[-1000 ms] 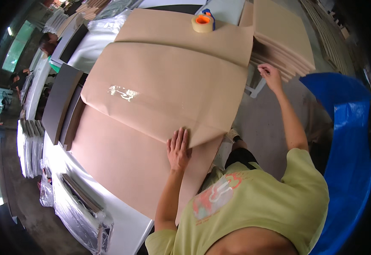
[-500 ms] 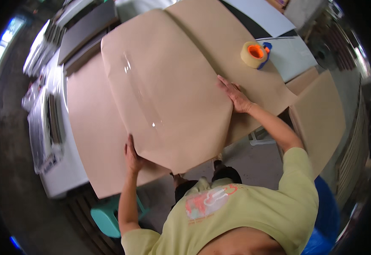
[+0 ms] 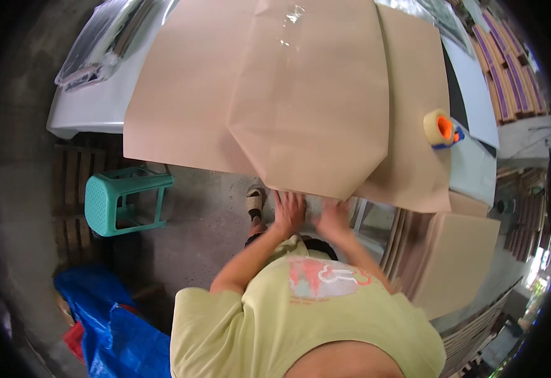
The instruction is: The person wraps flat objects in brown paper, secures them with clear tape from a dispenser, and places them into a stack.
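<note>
Tan folded paper wrap [image 3: 313, 107] at fingertips of your left hand [image 3: 290, 212] and right hand [image 3: 333, 220].
Left fingers straight, right blurred, grips: can't tell; pinkish-tan paper sheet [image 3: 187, 107] under wrap, green plastic stool [image 3: 101, 206] left of wrap.

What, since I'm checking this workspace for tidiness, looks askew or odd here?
The blue sheet at lower left looks crumpled, as if dropped. The flat brown sheet juts past the near edge of the white table, apparently unsupported there.
</note>
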Motion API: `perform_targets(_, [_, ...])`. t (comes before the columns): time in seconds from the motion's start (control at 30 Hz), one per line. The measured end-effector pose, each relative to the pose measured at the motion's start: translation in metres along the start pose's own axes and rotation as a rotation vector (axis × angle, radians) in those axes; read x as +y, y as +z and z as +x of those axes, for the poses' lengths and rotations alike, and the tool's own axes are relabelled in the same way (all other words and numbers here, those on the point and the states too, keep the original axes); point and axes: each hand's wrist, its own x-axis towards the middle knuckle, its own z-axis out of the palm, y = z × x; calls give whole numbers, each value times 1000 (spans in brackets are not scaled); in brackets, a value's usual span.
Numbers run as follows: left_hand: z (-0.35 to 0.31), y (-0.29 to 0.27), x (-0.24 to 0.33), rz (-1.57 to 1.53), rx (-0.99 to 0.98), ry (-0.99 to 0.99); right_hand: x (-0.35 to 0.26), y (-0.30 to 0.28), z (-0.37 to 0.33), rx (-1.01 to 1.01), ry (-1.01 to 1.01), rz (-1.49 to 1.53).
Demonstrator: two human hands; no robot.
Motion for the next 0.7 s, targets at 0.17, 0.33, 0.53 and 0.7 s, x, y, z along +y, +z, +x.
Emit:
perform_targets(0.17, [-81, -21, -84, -836, 48, 320, 45, -7, -70, -401, 159, 1006])
perform_targets(0.33, [10, -122, -174, -1648, 275, -495, 130, -60, 20, 198, 585, 1646])
perform_targets(0.53, [94, -128, -181, -1561, 340, -567, 106, -87, 84, 395, 710, 1216])
perform_targets(0.7, [88, -119, -179, -1805, 346, -539, 56, -37, 39, 458, 527, 1457])
